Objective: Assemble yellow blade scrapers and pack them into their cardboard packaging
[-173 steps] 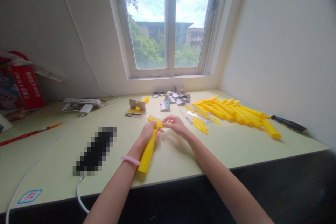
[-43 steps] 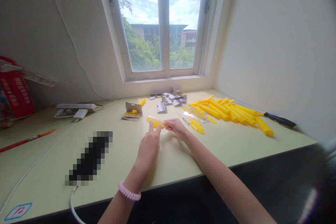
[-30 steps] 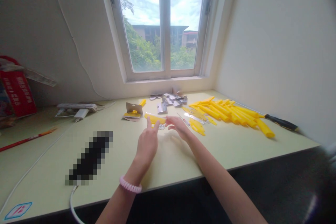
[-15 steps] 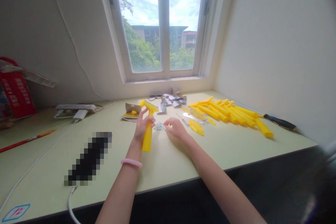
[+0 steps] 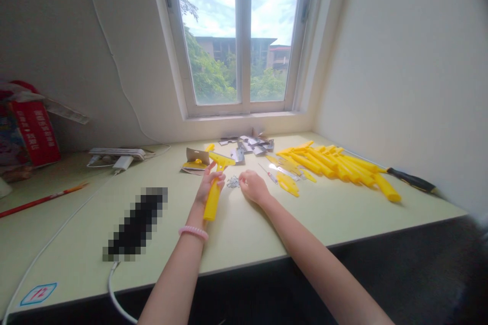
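Note:
My left hand [image 5: 205, 186] is wrapped round the handle of a yellow scraper [image 5: 212, 204], which is tilted with its wide head at the top. Beside a small pile of silvery screws [image 5: 233, 182], my right hand [image 5: 254, 188] has its fingers curled together at the pile's right edge. Whether a screw is between those fingertips is too small to tell. Flat yellow plastic pieces [image 5: 287, 184] and a thin screwdriver [image 5: 271, 176] lie just right of that hand. Behind the scraper head stands an open cardboard packet [image 5: 195, 161] with a yellow piece in it.
Several yellow handles [image 5: 335, 165] are heaped at the right, next to a black-handled tool [image 5: 412, 180]. Grey metallic packets [image 5: 253, 143] lie below the window. A pixelated dark object [image 5: 135, 226] with a white cable, a power strip [image 5: 118, 153] and a red stick [image 5: 41, 200] occupy the left.
The scraper has come down slightly, its head now lower and tipped more toward me. My right hand stays by the screws with its fingers more curled. The view has shifted slightly.

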A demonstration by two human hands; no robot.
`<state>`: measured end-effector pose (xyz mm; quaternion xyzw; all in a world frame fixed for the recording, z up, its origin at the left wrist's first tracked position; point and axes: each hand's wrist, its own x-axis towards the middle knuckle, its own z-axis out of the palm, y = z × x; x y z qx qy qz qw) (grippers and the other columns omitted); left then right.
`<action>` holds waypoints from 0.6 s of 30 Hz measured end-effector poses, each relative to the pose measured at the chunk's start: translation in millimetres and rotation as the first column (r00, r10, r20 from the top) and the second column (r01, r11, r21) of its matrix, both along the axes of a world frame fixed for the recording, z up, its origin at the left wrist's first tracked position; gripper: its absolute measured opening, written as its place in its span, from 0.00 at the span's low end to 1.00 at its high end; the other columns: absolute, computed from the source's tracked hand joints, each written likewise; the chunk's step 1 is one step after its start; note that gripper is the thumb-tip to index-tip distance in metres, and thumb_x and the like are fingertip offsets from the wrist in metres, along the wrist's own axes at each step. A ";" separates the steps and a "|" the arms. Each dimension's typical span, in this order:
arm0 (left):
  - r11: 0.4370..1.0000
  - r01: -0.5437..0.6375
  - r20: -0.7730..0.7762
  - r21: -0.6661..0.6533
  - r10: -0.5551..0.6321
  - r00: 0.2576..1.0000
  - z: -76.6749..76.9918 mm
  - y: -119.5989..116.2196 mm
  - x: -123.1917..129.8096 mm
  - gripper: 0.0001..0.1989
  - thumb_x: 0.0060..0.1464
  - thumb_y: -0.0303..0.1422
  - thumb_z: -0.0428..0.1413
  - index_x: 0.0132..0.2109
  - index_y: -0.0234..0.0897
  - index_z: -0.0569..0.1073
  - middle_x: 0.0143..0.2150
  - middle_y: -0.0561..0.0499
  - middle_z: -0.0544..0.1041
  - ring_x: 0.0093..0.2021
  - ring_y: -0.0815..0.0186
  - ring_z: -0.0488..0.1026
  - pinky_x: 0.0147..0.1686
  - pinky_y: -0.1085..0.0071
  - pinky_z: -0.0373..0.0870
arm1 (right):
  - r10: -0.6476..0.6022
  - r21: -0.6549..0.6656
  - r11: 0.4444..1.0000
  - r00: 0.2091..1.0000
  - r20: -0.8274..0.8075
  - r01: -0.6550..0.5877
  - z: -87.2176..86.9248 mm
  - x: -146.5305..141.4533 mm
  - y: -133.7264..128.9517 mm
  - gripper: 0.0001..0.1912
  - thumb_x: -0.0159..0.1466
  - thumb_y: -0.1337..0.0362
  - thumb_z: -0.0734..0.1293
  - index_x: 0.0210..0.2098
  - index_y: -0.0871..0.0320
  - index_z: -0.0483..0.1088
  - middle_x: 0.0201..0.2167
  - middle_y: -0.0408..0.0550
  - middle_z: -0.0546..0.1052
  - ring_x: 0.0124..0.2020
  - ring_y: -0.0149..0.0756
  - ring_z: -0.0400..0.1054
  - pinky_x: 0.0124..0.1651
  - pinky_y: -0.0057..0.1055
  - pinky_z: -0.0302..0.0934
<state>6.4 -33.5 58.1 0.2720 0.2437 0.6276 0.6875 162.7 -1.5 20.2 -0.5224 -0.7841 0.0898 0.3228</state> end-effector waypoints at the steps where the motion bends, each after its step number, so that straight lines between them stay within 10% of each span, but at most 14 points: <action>1: 1.000 0.006 0.002 -0.008 -0.006 1.000 -0.8 0.8 -0.3 0.27 0.44 0.18 0.51 0.51 0.44 0.61 0.37 0.51 0.67 0.22 0.82 0.60 0.17 0.88 0.57 | -0.006 0.003 1.000 1.000 0.001 0.006 -0.3 -0.2 0.6 0.07 0.58 0.69 0.59 0.29 0.58 0.69 0.30 0.46 0.70 0.34 0.32 0.61 0.34 0.26 0.52; 18: 0.989 0.129 -0.102 -0.071 -0.136 0.985 -6.1 0.5 2.8 0.31 0.43 0.18 0.53 0.54 0.43 0.57 0.36 0.51 0.67 0.21 0.82 0.62 0.17 0.87 0.57 | -0.054 -0.040 0.997 0.990 0.133 0.059 -1.5 -2.6 1.9 0.05 0.60 0.69 0.59 0.31 0.60 0.65 0.33 0.54 0.71 0.37 0.39 0.62 0.38 0.32 0.52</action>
